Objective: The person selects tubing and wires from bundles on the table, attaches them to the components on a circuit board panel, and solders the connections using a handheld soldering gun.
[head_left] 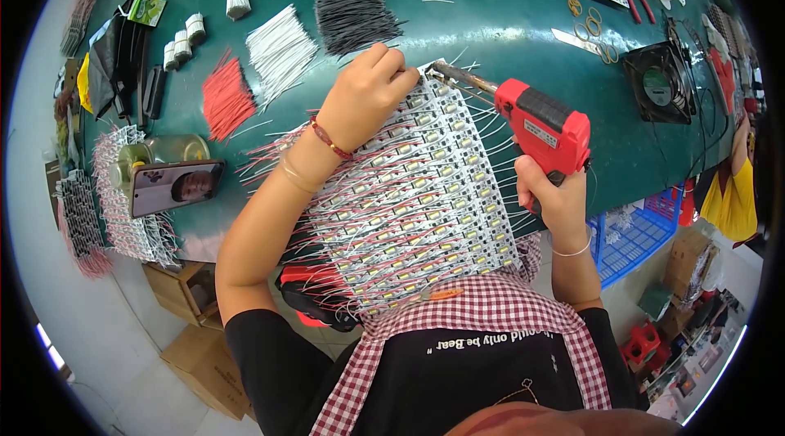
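Note:
A panel of LED circuit boards (409, 207) lies in front of me at the table's near edge, with many red and white wires sticking out of its rows. My left hand (372, 84) is closed in a pinch at the panel's far corner; whatever is between the fingertips is hidden. My right hand (560, 199) is wrapped round the grip of a red and black soldering gun (546, 127). Its metal tip points left and reaches that same corner, close beside my left fingertips.
Beyond the panel lie piles of red wires (227, 98), white wires (280, 51) and black wires (356, 16). A phone (177, 188) leans against a jar at left. Scissors (582, 42) and a black fan (661, 83) are at right, above a blue basket (634, 244).

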A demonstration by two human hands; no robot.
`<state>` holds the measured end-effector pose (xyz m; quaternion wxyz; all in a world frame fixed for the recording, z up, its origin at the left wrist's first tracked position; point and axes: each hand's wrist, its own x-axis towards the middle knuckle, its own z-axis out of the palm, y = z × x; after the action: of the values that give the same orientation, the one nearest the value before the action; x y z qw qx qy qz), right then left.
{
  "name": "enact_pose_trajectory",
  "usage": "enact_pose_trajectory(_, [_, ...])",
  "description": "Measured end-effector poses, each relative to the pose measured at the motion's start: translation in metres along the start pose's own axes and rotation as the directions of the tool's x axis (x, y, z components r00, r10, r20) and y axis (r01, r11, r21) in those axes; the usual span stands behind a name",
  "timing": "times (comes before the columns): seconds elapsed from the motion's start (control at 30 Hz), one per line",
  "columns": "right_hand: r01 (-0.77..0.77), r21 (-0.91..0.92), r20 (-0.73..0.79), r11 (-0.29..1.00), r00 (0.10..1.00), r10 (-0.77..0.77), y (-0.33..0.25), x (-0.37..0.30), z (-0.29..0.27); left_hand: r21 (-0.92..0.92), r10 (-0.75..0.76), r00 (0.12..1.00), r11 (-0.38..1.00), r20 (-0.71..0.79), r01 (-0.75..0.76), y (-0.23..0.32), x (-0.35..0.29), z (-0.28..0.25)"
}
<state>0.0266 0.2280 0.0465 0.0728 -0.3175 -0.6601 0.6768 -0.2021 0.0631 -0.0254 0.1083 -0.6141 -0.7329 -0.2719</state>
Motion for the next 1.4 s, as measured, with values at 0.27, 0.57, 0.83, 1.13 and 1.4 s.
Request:
enact_pose_trajectory(0.27, [-0.05, -0.002, -0.007, 0.999, 0.999, 0.05, -0.005, 0.0, 0.004, -0.006, -0.018, 1.0, 1.0, 0.004, 0.018, 0.001, 0.001, -0.002])
enact_pose_trajectory(0.57, [-0.067, -0.046, 0.005, 0.997, 0.998, 0.067, -0.003, -0.002, 0.004, 0.018, 0.005, 1.0, 1.0, -0.007, -0.005, 0.001, 0.001, 0.0])
enact_pose_trajectory(0.83, [-0.012, -0.127, -0.026, 0.992, 1.0, 0.009, -0.005, -0.002, 0.007, 0.036, 0.022, 1.0, 0.999, -0.018, -0.021, 0.001, 0.001, 0.001])
enact_pose_trajectory(1.13, [-0.005, -0.098, -0.08, 0.995, 0.997, -0.003, -0.004, -0.007, 0.008, 0.05, 0.038, 0.999, 0.998, -0.026, -0.037, 0.002, 0.001, 0.0])
enact_pose_trajectory(1.4, [-0.003, -0.028, -0.064, 1.0, 0.998, 0.001, -0.005, -0.008, 0.005, 0.118, 0.053, 0.998, 0.992, 0.016, -0.055, 0.002, 0.0, 0.001])
